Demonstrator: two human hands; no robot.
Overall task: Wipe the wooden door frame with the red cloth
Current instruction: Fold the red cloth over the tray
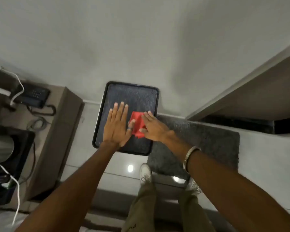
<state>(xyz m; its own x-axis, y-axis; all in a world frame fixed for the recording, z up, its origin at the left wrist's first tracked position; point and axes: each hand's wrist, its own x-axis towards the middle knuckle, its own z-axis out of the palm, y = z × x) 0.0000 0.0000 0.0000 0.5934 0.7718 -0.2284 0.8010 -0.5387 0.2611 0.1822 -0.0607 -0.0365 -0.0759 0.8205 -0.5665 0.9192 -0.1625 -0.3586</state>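
The red cloth [137, 125] is a small folded piece held in front of me, above the floor. My right hand [155, 129] grips its right side, fingers over the top and thumb beneath. My left hand [117, 126] is flat with its fingers straight, and its thumb touches the cloth's left edge. A brown wooden panel with a pale edge [251, 91], apparently the door frame, runs diagonally at the right, away from both hands.
A black-rimmed mat [132, 96] lies on the floor under my hands, with a grey rug [208, 144] beside it. A desk at the left carries a black telephone [33, 94], cables and a metal kettle [0, 148]. My shoes [146, 173] stand on glossy tiles.
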